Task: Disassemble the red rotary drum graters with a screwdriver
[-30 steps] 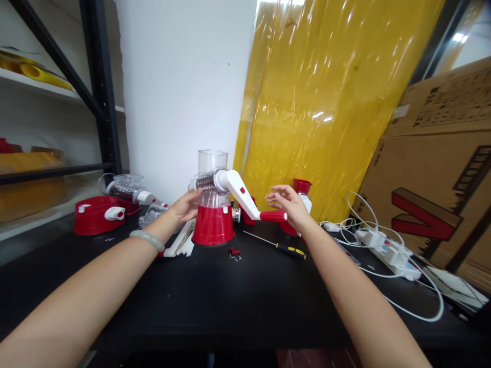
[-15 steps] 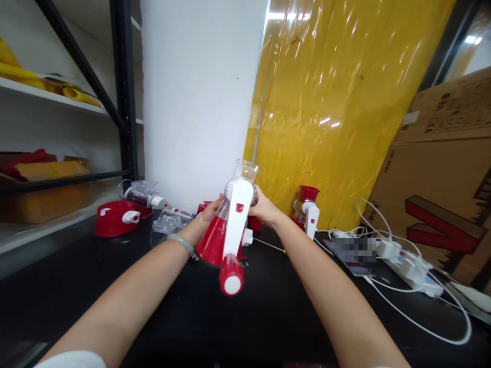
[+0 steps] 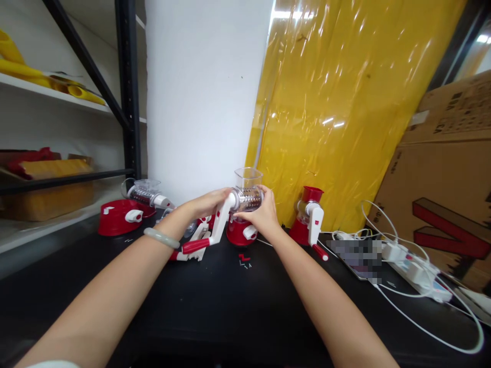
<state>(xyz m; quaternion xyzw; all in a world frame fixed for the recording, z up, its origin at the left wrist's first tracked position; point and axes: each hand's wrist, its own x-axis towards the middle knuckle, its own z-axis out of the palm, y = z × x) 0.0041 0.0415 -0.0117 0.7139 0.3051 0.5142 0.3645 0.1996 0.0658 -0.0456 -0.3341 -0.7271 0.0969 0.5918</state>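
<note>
Blurred squares hide part of the flat device [image 3: 352,263]; the cardboard box [image 3: 452,176] runs off the right edge

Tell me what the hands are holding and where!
The right hand holds the grater by the clear housing round its drum. The left hand is by the crank; its grip is unclear.

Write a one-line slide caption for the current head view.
Two bare hands grip a red-based rotary grater above a black table.
</note>
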